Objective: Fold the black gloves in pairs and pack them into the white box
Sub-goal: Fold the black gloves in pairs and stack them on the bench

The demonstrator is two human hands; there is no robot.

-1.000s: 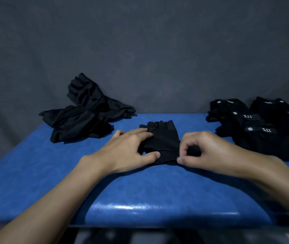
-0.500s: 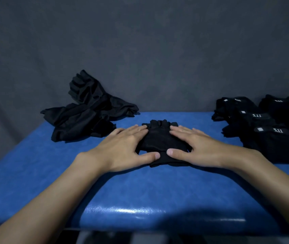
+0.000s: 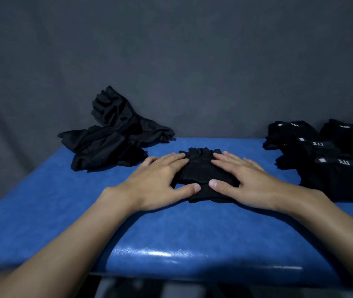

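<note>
Left hand (image 3: pixel 160 181): flat, palm down, fingers straight, pressing the left half of the glove (image 3: pixel 201 168); thumb lies along its near edge.
Right hand (image 3: pixel 246 179): flat, palm down, fingers straight, pressing the right half of the glove; thumb tip just beside the left thumb tip, a small gap between them.
Glove: black, at table centre under both hands, short finger ends pointing far. Whether one layer or a stacked pair, cannot tell.
Loose pile (image 3: pixel 111 143): crumpled black gloves, far left, partly propped against the backdrop; well apart from the hands.
Labelled gloves (image 3: pixel 332 160): black, laid in overlapping rows at right, white "5.11" marks and small grey tabs facing up; near the right wrist, not touching it.
Table (image 3: pixel 171 233): blue, glossy along the near edge.
Backdrop (image 3: pixel 192 61): grey, plain, behind the table.
</note>
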